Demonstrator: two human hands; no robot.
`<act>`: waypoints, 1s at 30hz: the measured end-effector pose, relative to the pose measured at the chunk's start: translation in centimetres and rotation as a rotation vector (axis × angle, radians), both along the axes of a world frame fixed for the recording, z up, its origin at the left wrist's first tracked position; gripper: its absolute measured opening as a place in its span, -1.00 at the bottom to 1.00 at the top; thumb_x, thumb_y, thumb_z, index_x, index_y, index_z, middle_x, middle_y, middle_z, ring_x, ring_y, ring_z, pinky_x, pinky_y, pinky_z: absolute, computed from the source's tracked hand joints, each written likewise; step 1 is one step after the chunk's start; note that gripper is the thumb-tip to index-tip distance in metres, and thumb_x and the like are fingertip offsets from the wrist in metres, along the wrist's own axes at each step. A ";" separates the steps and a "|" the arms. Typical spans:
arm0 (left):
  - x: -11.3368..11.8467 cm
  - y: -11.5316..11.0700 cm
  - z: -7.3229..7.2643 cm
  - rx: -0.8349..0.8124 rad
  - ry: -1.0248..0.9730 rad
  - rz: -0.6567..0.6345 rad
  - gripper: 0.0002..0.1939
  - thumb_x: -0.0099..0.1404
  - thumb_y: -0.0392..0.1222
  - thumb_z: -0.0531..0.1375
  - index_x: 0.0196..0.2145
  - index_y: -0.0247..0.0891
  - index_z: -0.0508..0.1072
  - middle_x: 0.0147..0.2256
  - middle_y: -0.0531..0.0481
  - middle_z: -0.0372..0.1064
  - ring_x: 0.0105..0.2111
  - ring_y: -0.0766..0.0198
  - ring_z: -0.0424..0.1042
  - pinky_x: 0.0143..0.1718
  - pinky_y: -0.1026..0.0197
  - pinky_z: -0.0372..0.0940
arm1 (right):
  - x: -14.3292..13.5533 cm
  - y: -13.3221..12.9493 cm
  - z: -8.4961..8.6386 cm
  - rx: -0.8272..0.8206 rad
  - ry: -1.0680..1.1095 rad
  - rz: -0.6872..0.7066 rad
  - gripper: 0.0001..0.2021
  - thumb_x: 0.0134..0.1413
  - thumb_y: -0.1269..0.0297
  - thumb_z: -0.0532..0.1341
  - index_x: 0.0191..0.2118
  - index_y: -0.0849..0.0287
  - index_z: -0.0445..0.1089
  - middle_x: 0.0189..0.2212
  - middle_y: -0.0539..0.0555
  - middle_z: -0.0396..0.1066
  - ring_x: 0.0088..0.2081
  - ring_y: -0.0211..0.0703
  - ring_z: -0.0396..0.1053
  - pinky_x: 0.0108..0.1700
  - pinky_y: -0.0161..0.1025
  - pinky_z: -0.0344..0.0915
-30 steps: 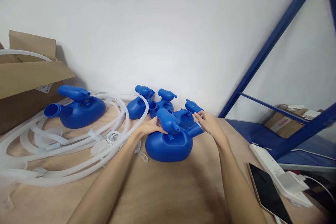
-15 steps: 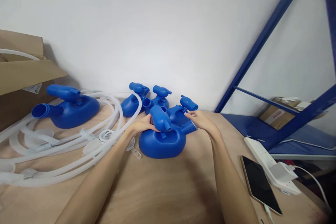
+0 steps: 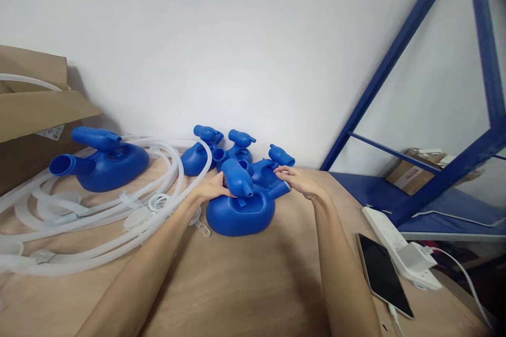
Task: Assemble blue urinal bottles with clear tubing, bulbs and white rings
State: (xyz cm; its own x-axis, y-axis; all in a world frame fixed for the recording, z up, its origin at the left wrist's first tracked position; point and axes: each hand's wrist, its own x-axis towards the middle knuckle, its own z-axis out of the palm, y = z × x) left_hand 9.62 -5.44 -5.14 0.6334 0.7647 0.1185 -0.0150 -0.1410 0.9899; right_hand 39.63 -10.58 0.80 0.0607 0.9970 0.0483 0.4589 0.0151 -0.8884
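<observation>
A blue plastic urinal bottle (image 3: 240, 217) stands on the wooden table in front of me, its spout pointing right. My left hand (image 3: 211, 188) is closed around its handle, behind the blue bulb-shaped adapter (image 3: 236, 176) on top; the adapter and bottle hide part of the fingers. At the spout's mouth, my right hand (image 3: 298, 180) has thumb and fingers pinched together. A thin pale edge along that mouth looks like a cap (image 3: 288, 186), mostly hidden by the hand. Just behind is another blue urinal bottle (image 3: 263, 169) with its own adapter (image 3: 281, 155).
More urinal bottles stand by the wall (image 3: 193, 160) and at the left (image 3: 114, 171). Coiled translucent tubing (image 3: 118, 260) and loose caps (image 3: 138, 218) lie left, beside a cardboard box (image 3: 39, 105). A phone (image 3: 383, 274) and power strip (image 3: 383, 229) lie right, near a blue rack (image 3: 379, 84).
The view has shifted slightly, so the rack and phone sit a little further left. Both hands keep nearly the same places on the bottle.
</observation>
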 end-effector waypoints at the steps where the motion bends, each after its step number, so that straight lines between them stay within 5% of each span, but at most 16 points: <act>1: -0.2 0.0 0.0 0.004 -0.001 -0.005 -0.01 -0.23 -0.21 0.58 0.16 -0.24 0.31 -0.01 -0.18 0.52 0.16 -0.20 0.41 0.23 -0.19 0.24 | 0.4 0.2 0.0 0.017 0.036 -0.025 -0.78 0.06 0.11 0.27 -0.26 0.15 0.49 -0.61 -0.10 0.18 -0.56 -0.28 0.13 -0.53 -0.33 0.06; 4: -0.4 0.0 -0.1 0.013 0.006 -0.038 -0.03 -0.25 -0.20 0.59 0.13 -0.25 0.33 0.02 -0.20 0.50 0.16 -0.21 0.40 0.25 -0.21 0.21 | 1.8 0.5 0.3 0.089 0.112 -0.094 -0.71 0.06 0.03 0.19 -0.26 0.15 0.41 -0.67 -0.24 -0.15 -0.65 -0.34 -0.14 -0.57 -0.31 -0.12; 9: 1.1 -0.8 1.0 0.035 0.012 -0.110 -0.01 -0.30 -0.11 0.61 0.10 -0.26 0.36 -0.02 -0.20 0.51 0.09 -0.22 0.45 0.18 -0.24 0.27 | 1.3 0.1 1.7 0.194 0.120 -0.124 -0.71 -0.02 0.08 0.25 -0.25 0.19 0.43 -0.65 -0.17 0.09 -0.57 -0.30 0.09 -0.46 -0.28 0.08; 12: 1.6 -1.9 3.9 0.168 0.031 -0.190 -0.07 -0.24 -0.11 0.60 0.09 -0.24 0.37 -0.04 -0.16 0.52 0.04 -0.18 0.49 0.14 -0.20 0.33 | -1.3 -0.9 3.2 0.353 0.011 -0.095 -0.72 0.09 0.10 0.24 -0.18 0.18 0.48 -0.51 -0.01 0.41 -0.37 -0.18 0.37 -0.22 -0.20 0.29; 15: -0.5 -3.3 8.0 0.323 0.083 -0.169 -0.08 -0.19 -0.05 0.58 0.11 -0.25 0.37 0.01 -0.18 0.49 0.05 -0.21 0.48 0.12 -0.22 0.36 | -3.7 -2.7 4.8 0.593 -0.072 -0.086 -0.70 0.22 0.08 0.21 -0.07 0.14 0.49 -0.37 0.07 0.56 -0.22 -0.07 0.48 -0.04 -0.09 0.34; 18: -5.7 -5.1 11.8 0.511 0.081 0.061 -0.04 -0.20 0.08 0.56 0.12 -0.32 0.37 0.10 -0.23 0.43 0.14 -0.29 0.39 0.20 -0.23 0.29 | -4.7 -3.9 5.8 0.750 0.001 -0.161 -0.64 0.24 0.07 0.24 0.06 0.12 0.44 -0.36 0.07 0.58 -0.21 -0.04 0.51 -0.05 -0.06 0.39; 22: -13.8 -8.1 14.6 0.664 0.148 0.670 0.04 -0.24 0.36 0.48 0.11 -0.29 0.41 0.09 -0.08 0.45 0.20 -0.27 0.31 0.22 -0.18 0.26 | -5.6 -3.5 5.1 0.599 -0.012 -0.025 -0.54 0.22 0.02 0.27 0.14 0.15 0.43 -0.38 0.09 0.60 -0.22 -0.01 0.56 -0.08 -0.06 0.45; 26: -18.9 -10.0 14.7 0.753 0.196 1.069 -0.19 -0.01 0.38 0.37 0.03 -0.25 0.45 0.03 0.12 0.48 0.08 0.06 0.44 0.14 0.04 0.31 | -10.1 -1.8 1.5 0.266 -0.200 0.340 -0.63 0.28 0.08 0.22 0.06 0.16 0.56 -0.25 0.14 0.65 -0.17 0.03 0.60 -0.05 -0.08 0.47; 30: -21.6 -8.5 12.9 0.638 0.336 1.267 -0.29 0.03 0.10 0.46 0.08 -0.23 0.44 0.02 0.09 0.52 0.00 0.16 0.49 0.05 0.13 0.39 | -16.4 -0.4 -3.2 0.230 -0.426 0.582 -0.73 0.34 0.26 0.18 -0.01 0.09 0.61 -0.06 0.12 0.64 -0.02 0.08 0.58 0.05 -0.07 0.43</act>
State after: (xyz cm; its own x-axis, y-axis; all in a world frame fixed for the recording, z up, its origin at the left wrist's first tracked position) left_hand -11.99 -13.91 7.78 -0.3455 0.6957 0.6298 0.6657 -0.2913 0.6870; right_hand 23.24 -10.99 -2.44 -0.5433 0.8241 0.1603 0.6228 0.5237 -0.5812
